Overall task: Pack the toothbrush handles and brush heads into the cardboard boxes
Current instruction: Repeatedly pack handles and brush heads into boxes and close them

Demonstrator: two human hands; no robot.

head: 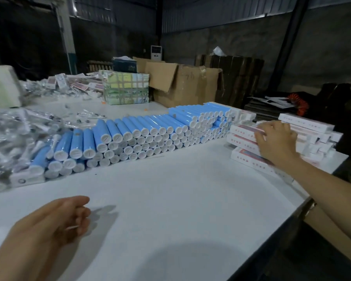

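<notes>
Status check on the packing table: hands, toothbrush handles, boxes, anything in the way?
Left hand empty, above bare table. Right hand on white boxes, grip unclear. Blue handles stacked, untouched. Nothing blocking.

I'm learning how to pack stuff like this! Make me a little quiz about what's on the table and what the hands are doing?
1. True or false: the left hand is holding a blue tube.
2. Which hand rests on the pile of white boxes: A) left, B) right, C) both?
3. Fill in: the blue tubes lie stacked in a long row, their white ____ facing the person.

Key
1. False. The left hand hovers over the white table, holding nothing.
2. B. The right hand lies on the boxes, fingers spread.
3. Caps.
</notes>
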